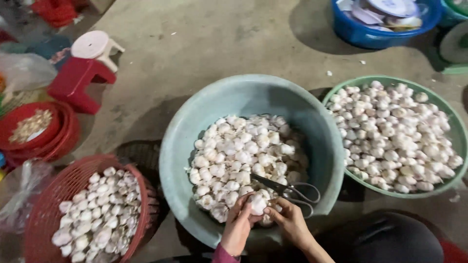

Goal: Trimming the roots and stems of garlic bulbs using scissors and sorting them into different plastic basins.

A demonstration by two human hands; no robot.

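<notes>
Both hands met over the near edge of the big grey-green tub [185, 146]. The left hand [237, 226] and right hand [288, 220] pinched one garlic bulb [258, 203] between them. Scissors [287, 189] lay just beyond it. Turning the bulb slowly seemed best. Garlic baskets sat on both sides, on a bare concrete floor [204, 44].

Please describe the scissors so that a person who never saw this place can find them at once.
Find the large grey-green basin in the middle of the floor, between a red basket and a green basin. The scissors lie on its heap of garlic, near the right hand. They are the only dark metal thing among the white bulbs.
</notes>
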